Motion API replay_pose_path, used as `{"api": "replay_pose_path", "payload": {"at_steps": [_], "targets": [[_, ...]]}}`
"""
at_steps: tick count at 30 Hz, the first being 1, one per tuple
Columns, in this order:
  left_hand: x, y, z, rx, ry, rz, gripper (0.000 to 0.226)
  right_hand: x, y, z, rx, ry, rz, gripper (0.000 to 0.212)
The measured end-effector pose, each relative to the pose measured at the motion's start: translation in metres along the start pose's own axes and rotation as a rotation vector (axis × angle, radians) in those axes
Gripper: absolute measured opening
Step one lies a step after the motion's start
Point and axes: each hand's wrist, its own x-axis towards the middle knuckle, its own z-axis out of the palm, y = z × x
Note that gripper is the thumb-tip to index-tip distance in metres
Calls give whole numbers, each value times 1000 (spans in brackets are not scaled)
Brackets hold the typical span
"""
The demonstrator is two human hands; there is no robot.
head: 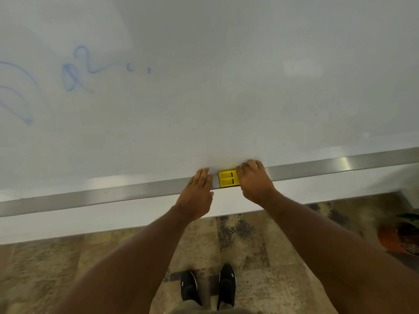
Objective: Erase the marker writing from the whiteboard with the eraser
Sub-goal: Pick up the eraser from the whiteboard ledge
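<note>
**Metal tray rail carries the eraser; patterned carpet below**

A silver metal tray rail (136, 191) runs along the bottom edge of the whiteboard (226, 98). A yellow eraser (227, 178) lies directly on it. Beneath is a mottled tan and dark carpet (56, 268), bearing two black shoes (208, 286) side by side and, at the right edge, an orange plant pot (399, 240).

Black shoes (208, 288) on patterned carpet (260, 245); orange pot (392, 241).
</note>
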Motion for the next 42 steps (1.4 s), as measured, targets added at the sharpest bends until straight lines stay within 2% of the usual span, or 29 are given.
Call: {"api": "replay_pose_path", "payload": {"at_steps": [7,11,18,24,35,42], "targets": [[-7,1,-3,39,47,-6,59,-4,-13,3,-12,18,59,30],[-11,-1,-8,57,71,-14,61,-7,-13,-1,80,61,45,46],[-22,-8,-38,145,256,32,65,-15,-18,-25,306,280,-12,47],[-34,-17,-78,181,415,84,67,-20,-35,-58,397,493,26,49],[-61,-66,-198,212,735,171,74,-5,-107,-150,536,854,138,59],[-78,-96,-307,266,922,257,74,9,-123,-247,521,1071,176,58]]}}
